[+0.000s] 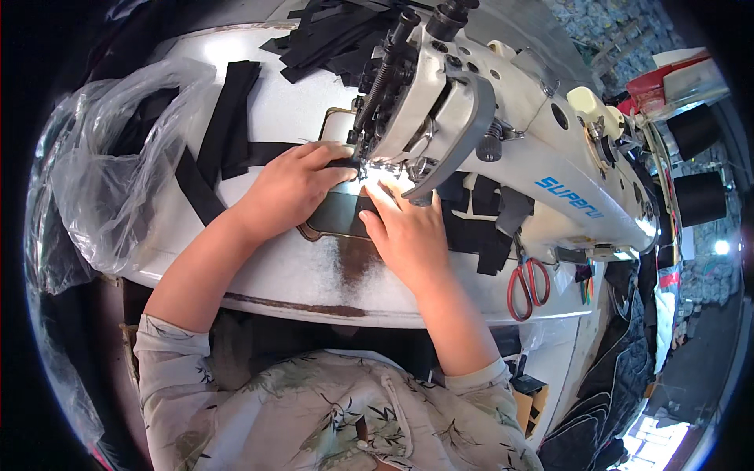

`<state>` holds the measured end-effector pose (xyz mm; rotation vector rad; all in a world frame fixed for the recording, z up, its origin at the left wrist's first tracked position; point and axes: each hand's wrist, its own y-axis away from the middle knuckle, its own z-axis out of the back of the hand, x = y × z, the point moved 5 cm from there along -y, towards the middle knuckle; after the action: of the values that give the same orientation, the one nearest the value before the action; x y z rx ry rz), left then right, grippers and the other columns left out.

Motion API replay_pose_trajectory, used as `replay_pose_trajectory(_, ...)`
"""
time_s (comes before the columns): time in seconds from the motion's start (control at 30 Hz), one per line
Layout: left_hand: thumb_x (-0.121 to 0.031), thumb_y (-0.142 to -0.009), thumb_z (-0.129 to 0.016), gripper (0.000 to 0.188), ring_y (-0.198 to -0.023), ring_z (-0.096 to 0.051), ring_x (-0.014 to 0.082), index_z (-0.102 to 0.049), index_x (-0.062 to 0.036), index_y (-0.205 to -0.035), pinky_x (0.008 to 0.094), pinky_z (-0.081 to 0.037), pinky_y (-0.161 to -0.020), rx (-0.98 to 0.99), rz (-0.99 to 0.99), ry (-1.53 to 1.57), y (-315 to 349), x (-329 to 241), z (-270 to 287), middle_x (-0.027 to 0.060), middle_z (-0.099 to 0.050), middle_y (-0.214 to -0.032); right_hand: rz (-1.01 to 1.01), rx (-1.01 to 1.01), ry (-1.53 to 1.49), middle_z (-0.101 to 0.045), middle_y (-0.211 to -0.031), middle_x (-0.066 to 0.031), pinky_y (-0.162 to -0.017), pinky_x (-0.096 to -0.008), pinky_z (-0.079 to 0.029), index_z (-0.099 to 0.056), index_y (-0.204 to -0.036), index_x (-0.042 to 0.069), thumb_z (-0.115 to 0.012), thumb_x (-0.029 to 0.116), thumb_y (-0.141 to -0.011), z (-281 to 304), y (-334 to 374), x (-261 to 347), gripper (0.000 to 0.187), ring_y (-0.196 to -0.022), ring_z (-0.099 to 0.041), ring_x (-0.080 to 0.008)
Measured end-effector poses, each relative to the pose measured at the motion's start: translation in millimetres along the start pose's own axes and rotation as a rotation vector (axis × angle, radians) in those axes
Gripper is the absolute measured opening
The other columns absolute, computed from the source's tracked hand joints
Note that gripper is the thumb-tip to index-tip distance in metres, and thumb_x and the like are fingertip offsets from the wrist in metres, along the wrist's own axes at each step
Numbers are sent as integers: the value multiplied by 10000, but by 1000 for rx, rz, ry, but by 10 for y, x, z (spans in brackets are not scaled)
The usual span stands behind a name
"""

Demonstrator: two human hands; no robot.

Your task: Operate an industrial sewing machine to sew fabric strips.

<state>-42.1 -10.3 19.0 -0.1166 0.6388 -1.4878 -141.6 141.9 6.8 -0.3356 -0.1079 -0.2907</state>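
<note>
Under the head of a white sewing machine (pixel 471 118), a lamp lights the needle area brightly. A black fabric strip (pixel 263 153) runs from the left toward the needle. My left hand (pixel 290 192) lies over that strip, its fingers closed on it just left of the needle. From the right, my right hand (pixel 412 235) reaches to the front of the presser foot. Its index and middle fingers are stretched out and the thumb stands apart, on the metal plate (pixel 338 212). The glare hides what its fingertips touch.
Several black strips (pixel 338 39) lie piled behind the machine. A clear plastic bag (pixel 102 180) covers the left end of the white table (pixel 290 271). Black fabric pieces (pixel 491 235) lie right of my right hand, beside red-handled scissors (pixel 528 289) near the front edge.
</note>
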Motion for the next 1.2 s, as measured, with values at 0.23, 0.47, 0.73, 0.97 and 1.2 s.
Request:
replay_pose_trajectory(0.23,-36,-817,-655,288,-1087,-632,285,-734,-99,-1087,403,-520,-945,28,-24,11,-23,3,77,55,-668,-1221,20,-67,-69,-647,-1267,-66,-1095,-514,-381,-672,-1256,122,-676,292,-941,48,-13,-4,358,-1204,-582,-289)
replay_pose_trajectory(0.47,-95,-771,-758,245,-1011,-626,266,-743,-101,-1015,399,-527,-888,140,-35,45,71,-284,114,40,-638,-999,15,-81,-167,-666,-1227,-67,-1080,-489,-401,-711,-1170,119,-715,226,-906,63,0,-38,285,-1188,-583,-294)
replay_pose_trajectory(0.73,-172,-777,-786,314,-1077,-611,274,-734,-106,-1079,407,-507,-977,143,-29,56,75,-216,84,43,-643,-1099,21,-78,-194,-674,-1194,-77,-1066,-481,-410,-725,-1151,114,-703,196,-908,56,5,-59,257,-1161,-592,-295)
replay_pose_trajectory(0.97,-189,-808,-765,314,-1193,-590,275,-726,-91,-1103,457,-424,-1130,76,-81,-47,63,-141,72,55,-653,-1215,34,-70,-142,-667,-1209,-74,-1073,-489,-410,-718,-1187,120,-681,189,-926,49,-1,-41,273,-1168,-591,-295)
replay_pose_trajectory(1.2,-202,-856,-733,322,-1251,-573,266,-704,-107,-1162,480,-397,-1151,80,-37,-73,33,-55,18,49,-650,-1293,27,-44,-125,-659,-1240,-68,-1094,-501,-397,-708,-1207,130,-672,208,-936,28,18,-40,284,-1184,-587,-286)
